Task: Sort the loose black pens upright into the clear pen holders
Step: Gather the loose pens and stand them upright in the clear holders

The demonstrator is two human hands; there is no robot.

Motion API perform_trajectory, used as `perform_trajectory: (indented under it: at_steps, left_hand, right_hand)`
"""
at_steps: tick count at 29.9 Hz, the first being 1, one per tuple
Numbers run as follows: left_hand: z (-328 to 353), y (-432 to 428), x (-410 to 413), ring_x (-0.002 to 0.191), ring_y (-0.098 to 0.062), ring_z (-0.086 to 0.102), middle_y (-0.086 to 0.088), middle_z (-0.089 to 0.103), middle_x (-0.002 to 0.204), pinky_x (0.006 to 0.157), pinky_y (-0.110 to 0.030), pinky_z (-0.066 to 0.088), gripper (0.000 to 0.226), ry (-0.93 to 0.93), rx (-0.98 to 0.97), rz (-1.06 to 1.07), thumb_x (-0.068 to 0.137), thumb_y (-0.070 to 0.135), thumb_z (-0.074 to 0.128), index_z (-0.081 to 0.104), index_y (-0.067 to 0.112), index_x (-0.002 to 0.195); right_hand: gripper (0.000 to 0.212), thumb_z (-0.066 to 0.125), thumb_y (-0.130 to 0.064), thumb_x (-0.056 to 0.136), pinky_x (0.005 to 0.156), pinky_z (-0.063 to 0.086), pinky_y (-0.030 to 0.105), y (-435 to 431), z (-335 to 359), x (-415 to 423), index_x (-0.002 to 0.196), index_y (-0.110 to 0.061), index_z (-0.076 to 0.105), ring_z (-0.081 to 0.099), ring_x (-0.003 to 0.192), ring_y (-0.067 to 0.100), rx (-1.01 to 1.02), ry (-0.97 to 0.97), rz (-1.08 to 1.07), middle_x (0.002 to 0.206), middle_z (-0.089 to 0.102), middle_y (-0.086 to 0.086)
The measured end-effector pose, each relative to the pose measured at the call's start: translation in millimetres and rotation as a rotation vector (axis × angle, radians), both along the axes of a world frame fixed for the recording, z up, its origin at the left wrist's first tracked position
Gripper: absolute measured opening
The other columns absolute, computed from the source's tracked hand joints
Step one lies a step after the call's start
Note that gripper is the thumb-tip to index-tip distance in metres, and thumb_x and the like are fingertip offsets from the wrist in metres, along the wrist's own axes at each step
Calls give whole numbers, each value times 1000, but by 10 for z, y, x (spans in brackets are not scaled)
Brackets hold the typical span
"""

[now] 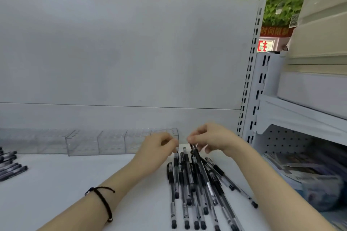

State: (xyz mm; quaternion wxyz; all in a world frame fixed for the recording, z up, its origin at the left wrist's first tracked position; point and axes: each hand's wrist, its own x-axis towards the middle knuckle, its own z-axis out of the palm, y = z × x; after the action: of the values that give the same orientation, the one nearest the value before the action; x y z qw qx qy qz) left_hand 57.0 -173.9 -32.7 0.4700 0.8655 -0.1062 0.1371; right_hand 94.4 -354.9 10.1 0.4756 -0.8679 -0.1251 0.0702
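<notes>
A pile of loose black pens [197, 184] lies on the white shelf [65, 184] in front of me, tips toward me. My right hand [208, 137] pinches the top end of one black pen [199, 159] and tilts it up off the pile. My left hand [159, 146] has curled fingers at the top end of another pen [176, 163] on the pile's left side. A row of clear pen holders [97, 142] stands along the back panel; they look empty. The rightmost holder [174, 133] is just behind my left hand.
Several more black pens [9, 167] lie at the shelf's left edge. A white slotted upright [249, 90] bounds the shelf on the right. Beyond it, a lower shelf holds packaged goods [308, 178]; cream boxes [319, 33] are stacked above.
</notes>
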Motion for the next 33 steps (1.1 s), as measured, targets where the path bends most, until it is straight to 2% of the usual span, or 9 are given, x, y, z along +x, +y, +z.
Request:
perform_trajectory:
  at_steps: [4,7,9,11,15,18,23,27,33]
  left_hand:
    - [50,-76,-70,75,-7,65,3,75,84,61,-24,48,29,179,-257,-169,96,36,53,71,14,95]
    - [33,-93,-83,80,-13,65,-2,75,89,68,-28,49,30,251,-346,-239,92,37,60,69,8,98]
    - [16,-88,-85,75,-15,63,-1,72,81,69,-29,49,21,274,-406,-261,92,27,62,67,8,97]
    - [25,-83,-82,69,-14,61,-1,69,76,67,-28,50,17,325,-532,-265,95,21,58,67,7,100]
    - [68,-66,-64,60,-15,59,-3,64,70,57,-26,50,21,411,-763,-173,99,14,47,65,5,103]
    - [80,-74,-72,56,-14,58,-3,63,68,51,-24,49,20,411,-798,-138,98,14,48,66,6,100]
    - [69,-100,-81,56,-15,60,-3,64,68,53,-26,50,20,401,-775,-137,98,15,50,66,5,101]
    - [100,-83,-100,55,-14,58,-2,62,65,53,-26,50,19,394,-797,-99,98,14,48,65,7,96]
    - [99,-63,-104,51,-13,57,1,62,60,53,-25,48,19,401,-776,-42,97,15,47,64,10,90]
  right_hand:
    - [5,69,-8,87,47,43,20,56,6,-14,91,-6,67,57,55,9,382,-13,3,73,62,2]
    - [6,68,-7,87,48,46,19,140,-44,-22,93,-5,67,57,54,8,483,-42,-14,75,61,3]
    - [8,67,-11,89,48,47,19,155,-54,-25,95,-7,66,57,54,9,489,-52,-27,79,63,5]
    - [14,67,-21,89,46,45,20,114,-39,-19,96,-9,63,58,54,10,401,-48,-55,83,66,6]
    - [34,67,-43,86,46,39,19,-27,-61,-27,85,-10,67,54,53,9,-283,-78,-72,71,67,0]
    - [45,67,-56,81,50,40,21,17,-133,-56,74,-12,69,54,53,11,-576,-68,-25,65,64,-2]
    - [51,71,-61,71,61,40,28,118,-198,-17,55,-15,54,48,50,15,-642,-139,-74,50,51,-4]
    - [42,74,-50,74,51,34,24,148,-155,-66,61,-13,59,40,43,13,-549,-59,-33,49,48,-2]
    - [21,78,-29,75,43,30,22,174,-172,-80,83,-12,69,40,46,14,-379,12,-21,52,49,0]
